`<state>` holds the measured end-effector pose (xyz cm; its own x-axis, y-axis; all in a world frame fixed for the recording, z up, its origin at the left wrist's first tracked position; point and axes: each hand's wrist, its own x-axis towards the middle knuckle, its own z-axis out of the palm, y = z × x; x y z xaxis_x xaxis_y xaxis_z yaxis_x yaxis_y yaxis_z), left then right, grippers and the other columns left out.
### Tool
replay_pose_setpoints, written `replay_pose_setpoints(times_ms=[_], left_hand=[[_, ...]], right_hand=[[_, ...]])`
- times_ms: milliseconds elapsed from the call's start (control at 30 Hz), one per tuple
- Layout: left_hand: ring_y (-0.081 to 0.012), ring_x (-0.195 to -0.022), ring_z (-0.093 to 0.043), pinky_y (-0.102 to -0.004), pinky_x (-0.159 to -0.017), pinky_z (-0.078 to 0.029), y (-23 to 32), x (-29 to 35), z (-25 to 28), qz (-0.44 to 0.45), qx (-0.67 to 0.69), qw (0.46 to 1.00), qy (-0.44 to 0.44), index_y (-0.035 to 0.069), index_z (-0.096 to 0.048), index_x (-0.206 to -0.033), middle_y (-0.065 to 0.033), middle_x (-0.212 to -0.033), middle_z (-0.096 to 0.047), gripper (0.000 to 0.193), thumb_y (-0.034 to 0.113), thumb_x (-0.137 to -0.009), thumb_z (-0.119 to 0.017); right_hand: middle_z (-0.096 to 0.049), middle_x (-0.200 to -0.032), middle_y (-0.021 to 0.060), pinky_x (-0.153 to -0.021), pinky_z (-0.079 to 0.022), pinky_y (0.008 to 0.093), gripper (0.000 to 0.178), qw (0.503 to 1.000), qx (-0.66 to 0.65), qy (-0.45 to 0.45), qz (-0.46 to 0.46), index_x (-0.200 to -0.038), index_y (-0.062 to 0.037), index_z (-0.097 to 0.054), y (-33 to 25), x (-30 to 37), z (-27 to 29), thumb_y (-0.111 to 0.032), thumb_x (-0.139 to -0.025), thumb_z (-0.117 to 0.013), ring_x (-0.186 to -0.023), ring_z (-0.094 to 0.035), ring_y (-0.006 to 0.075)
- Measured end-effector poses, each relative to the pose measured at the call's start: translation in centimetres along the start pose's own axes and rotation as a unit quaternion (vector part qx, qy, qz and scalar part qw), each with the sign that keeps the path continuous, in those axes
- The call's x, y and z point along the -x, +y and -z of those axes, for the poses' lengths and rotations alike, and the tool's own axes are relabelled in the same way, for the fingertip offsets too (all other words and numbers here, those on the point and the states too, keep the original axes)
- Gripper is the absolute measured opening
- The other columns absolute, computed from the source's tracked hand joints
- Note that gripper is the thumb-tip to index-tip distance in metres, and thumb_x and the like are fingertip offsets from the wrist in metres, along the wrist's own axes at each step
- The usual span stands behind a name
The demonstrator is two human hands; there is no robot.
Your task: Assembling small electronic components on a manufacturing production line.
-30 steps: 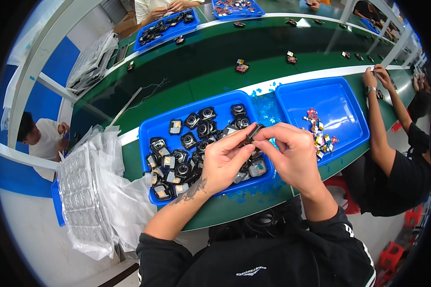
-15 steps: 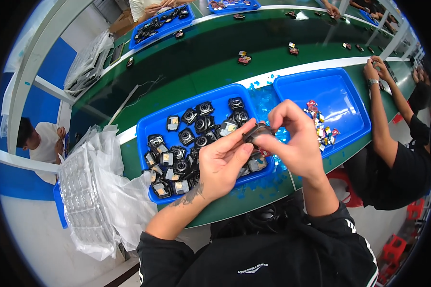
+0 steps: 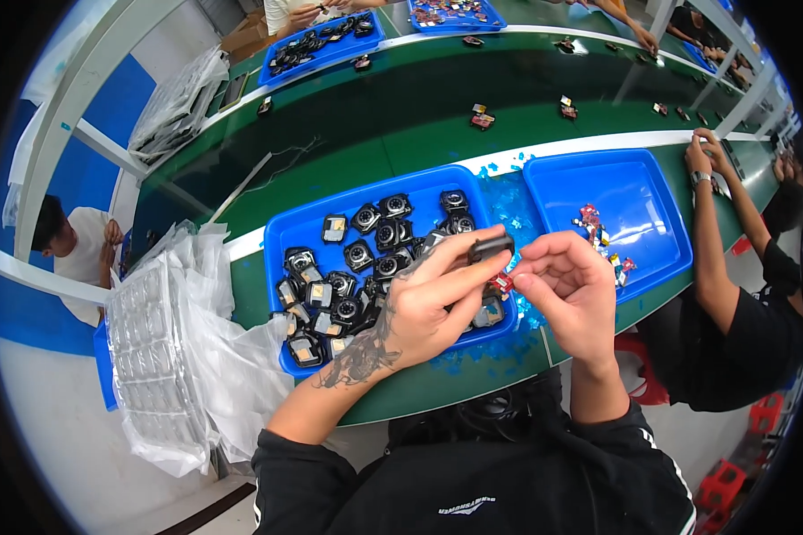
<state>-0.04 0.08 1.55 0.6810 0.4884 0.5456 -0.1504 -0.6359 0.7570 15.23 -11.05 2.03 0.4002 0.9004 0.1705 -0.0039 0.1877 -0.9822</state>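
Note:
My left hand is closed round a black watch case, turned edge-on above the right end of a blue tray. Just right of the case, the thumb and fingertips of my right hand are drawn together in a pinch. Whatever they grip, if anything, is too small to make out. A small red piece shows below the case, between the hands; I cannot tell whether it is held or lies behind. Several black watch cases with round dark centres or pale square faces fill the tray.
A second blue tray holds small red, white and yellow parts. Blue film scraps litter the gap between trays. Clear plastic blister trays stand at left. Small assemblies lie on the green belt. A co-worker's arm reaches in at right.
My left hand has turned, tipping the watch case edge-on with the fingers across it. My right hand has come off the case, lower and to the right. The whole view has shifted slightly.

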Motion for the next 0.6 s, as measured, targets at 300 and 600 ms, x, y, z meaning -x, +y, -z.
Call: replay_pose_setpoints(times_ms=[300,600], left_hand=[[-0.019,-0.09,-0.068,-0.0285,-0.074,-0.056,0.3,0.1,0.8,0.092,-0.023,0.993,-0.074,-0.001,-0.07,-0.102,-0.0147,-0.103,-0.067,0.023,-0.005,-0.08,-0.067],[-0.0122,-0.089,-0.065,-0.025,-0.077,-0.057,-0.5,0.7,-0.5,0.345,0.353,0.868,-0.055,-0.01,-0.065,-0.107,-0.0069,-0.096,-0.065,0.021,0.005,-0.092,-0.061]], right_hand=[[-0.066,-0.083,0.012,-0.068,-0.053,0.0294,0.024,0.923,0.305,0.017,0.234,-0.097,0.0009,-0.062,-0.8,-0.6,0.3,0.009,-0.076,-0.068,-0.076,-0.067,0.023],[-0.062,-0.093,0.0079,-0.069,-0.055,0.0242,0.032,0.988,0.11,0.038,0.1,-0.108,0.0028,-0.057,0.5,0.4,-0.3,0.009,-0.079,-0.067,-0.082,-0.064,0.0114]])
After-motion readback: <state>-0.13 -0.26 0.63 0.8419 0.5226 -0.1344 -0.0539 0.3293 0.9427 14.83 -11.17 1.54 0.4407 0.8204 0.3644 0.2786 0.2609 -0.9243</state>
